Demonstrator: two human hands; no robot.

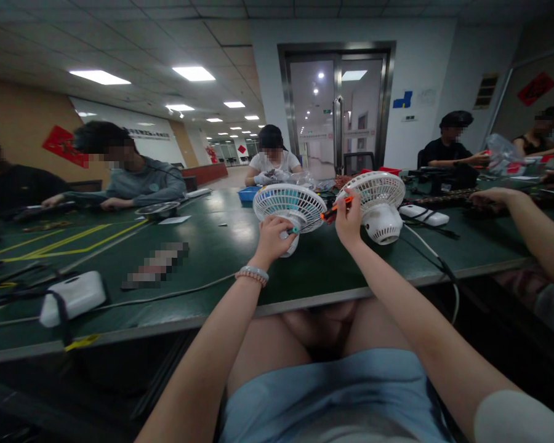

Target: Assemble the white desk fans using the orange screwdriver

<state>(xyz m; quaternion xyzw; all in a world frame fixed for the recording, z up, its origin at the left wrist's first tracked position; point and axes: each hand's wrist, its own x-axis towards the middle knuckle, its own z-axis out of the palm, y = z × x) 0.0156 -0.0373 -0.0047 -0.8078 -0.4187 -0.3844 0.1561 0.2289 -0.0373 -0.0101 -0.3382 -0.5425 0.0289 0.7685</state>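
My left hand (273,237) is closed around the base of a small white fan (290,206) with a teal inner ring, holding it tilted above the dark green table (221,246). My right hand (349,219) grips an orange-handled screwdriver (335,208), whose tip points left into the fan's grille. A second white fan (376,203) stands on the table just right of that hand, its cable running off the table's front edge.
A white box-shaped unit (74,295) with a cable lies at the front left. A blue tray (248,194) sits behind the fans. Several other people sit around the table; another person's arm (526,221) reaches in from the right.
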